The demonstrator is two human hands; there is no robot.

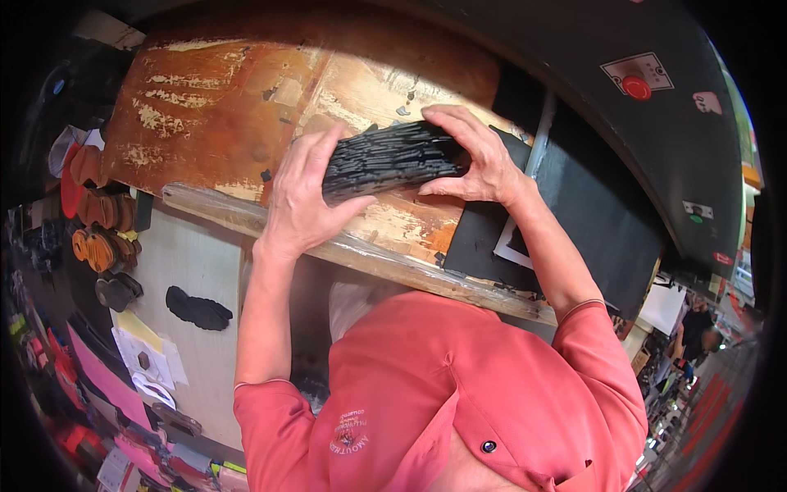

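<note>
Between my two hands is a thick stack of thin black pieces, its layered edges turned toward me; their material is hard to tell. My left hand presses against the stack's left end, thumb on the near side and fingers on the far side. At the other end my right hand grips it, fingers over the far edge and thumb along the near one. The stack is over a worn wooden work surface with brown coating and scraped pale patches. Small black scraps lie just beyond the stack.
Black sheets lie right of the stack, beside a dark machine panel with a red push button. Brown and orange shaped pieces stand piled at the left. A flat black cutout rests on a pale board. A wooden rail edges the bench.
</note>
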